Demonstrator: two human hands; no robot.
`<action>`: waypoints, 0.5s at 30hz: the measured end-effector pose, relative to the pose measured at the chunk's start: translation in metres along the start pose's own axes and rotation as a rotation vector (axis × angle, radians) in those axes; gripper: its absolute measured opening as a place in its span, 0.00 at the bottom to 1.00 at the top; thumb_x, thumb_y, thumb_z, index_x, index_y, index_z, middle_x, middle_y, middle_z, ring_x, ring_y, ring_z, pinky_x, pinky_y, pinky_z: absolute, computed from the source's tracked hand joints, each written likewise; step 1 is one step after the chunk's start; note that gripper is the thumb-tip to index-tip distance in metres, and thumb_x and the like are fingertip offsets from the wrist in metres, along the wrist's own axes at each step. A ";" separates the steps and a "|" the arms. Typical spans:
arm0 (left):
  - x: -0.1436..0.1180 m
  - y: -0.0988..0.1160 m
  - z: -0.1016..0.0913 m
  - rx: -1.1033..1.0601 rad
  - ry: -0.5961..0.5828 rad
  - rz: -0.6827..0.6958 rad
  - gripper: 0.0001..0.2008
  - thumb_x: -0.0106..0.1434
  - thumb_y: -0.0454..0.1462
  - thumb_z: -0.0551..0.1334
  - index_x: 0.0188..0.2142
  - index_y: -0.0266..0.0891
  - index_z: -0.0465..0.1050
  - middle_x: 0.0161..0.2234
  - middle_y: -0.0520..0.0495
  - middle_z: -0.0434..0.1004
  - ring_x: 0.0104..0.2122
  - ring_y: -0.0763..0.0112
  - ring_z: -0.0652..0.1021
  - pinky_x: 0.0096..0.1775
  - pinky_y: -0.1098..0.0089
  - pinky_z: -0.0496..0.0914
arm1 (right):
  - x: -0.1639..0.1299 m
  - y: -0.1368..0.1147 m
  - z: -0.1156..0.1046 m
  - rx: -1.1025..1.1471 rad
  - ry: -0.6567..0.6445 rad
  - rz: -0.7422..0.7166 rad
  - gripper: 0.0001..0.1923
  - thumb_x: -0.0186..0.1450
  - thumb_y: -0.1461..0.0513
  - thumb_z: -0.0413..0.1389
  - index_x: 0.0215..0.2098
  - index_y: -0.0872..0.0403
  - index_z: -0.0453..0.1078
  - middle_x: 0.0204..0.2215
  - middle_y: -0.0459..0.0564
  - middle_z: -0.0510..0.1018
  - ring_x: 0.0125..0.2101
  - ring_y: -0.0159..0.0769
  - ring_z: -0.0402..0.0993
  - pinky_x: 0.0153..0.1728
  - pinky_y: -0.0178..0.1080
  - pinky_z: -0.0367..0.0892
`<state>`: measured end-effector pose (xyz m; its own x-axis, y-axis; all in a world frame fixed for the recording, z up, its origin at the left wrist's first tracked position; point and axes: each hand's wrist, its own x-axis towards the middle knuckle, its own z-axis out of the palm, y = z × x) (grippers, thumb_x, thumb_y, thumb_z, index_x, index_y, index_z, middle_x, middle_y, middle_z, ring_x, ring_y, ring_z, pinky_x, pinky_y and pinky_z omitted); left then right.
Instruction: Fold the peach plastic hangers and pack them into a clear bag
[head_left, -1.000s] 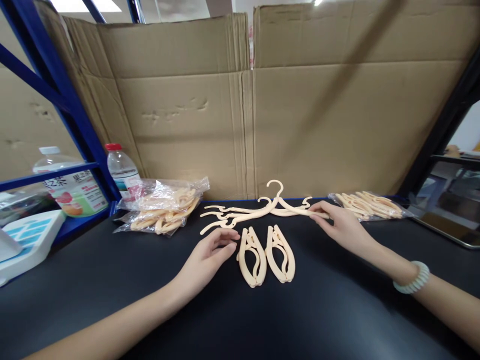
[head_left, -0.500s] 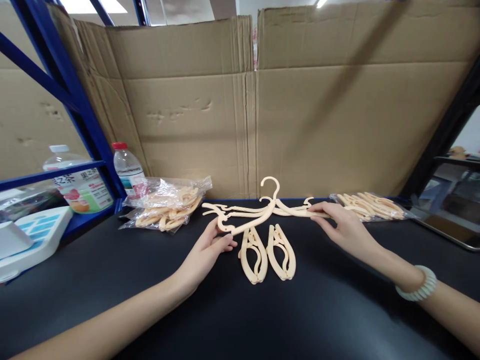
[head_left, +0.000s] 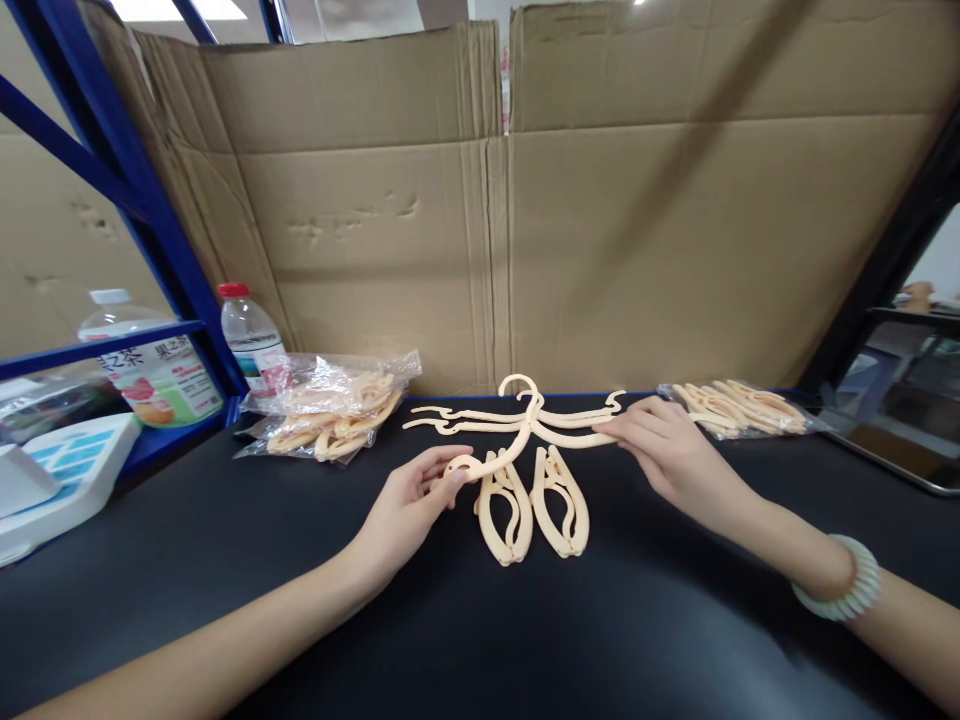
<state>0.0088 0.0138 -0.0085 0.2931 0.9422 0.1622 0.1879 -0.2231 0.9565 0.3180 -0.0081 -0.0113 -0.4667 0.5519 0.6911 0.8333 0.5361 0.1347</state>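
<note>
We found the open hanger (head_left: 525, 425) lying spread on the black worktop (head_left: 225, 560), just in front of the cardboard wall (head_left: 480, 230), its long axis running left to right across our view. Each end met one hand. The left hand (head_left: 409, 505) had thumb and fingertips closed on the rounded tip of the hanger's left arm, just beside the folded hangers (head_left: 532, 502), and that end sat a little nearer to us than the rest. The right hand (head_left: 667, 450) lay with its fingers pressed together along the hanger's right arm, pinning it against the worktop rather than wrapping it; we could not tell whether the thumb was under the plastic. So the hanger stretched between the hands, held at both ends, with its hook pointing away from us toward the cardboard. The two folded hangers lay side by side directly below its middle, closer to the left hand than the right.
</note>
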 end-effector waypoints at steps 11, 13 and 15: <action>-0.001 0.003 0.002 -0.041 0.049 -0.002 0.19 0.56 0.44 0.65 0.44 0.37 0.73 0.32 0.49 0.73 0.27 0.73 0.69 0.35 0.70 0.66 | 0.001 -0.015 -0.014 -0.458 0.005 0.154 0.14 0.71 0.62 0.45 0.39 0.52 0.73 0.35 0.50 0.81 0.27 0.36 0.75 0.24 0.37 0.58; -0.002 0.004 0.002 -0.047 0.059 0.004 0.18 0.56 0.44 0.65 0.43 0.37 0.74 0.32 0.49 0.74 0.27 0.73 0.69 0.34 0.70 0.67 | 0.002 -0.016 -0.014 -0.469 0.004 0.157 0.14 0.71 0.63 0.45 0.39 0.52 0.73 0.39 0.51 0.81 0.28 0.36 0.75 0.24 0.37 0.59; -0.002 0.005 0.003 -0.049 0.066 0.003 0.18 0.55 0.44 0.65 0.43 0.37 0.74 0.31 0.49 0.74 0.26 0.73 0.70 0.34 0.69 0.67 | 0.003 -0.016 -0.014 -0.429 0.009 0.157 0.14 0.70 0.63 0.45 0.39 0.53 0.73 0.44 0.53 0.79 0.31 0.38 0.76 0.25 0.37 0.62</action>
<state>0.0117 0.0099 -0.0050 0.2313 0.9562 0.1792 0.1401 -0.2150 0.9665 0.3072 -0.0238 -0.0018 -0.3239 0.5988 0.7324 0.9420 0.1321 0.3086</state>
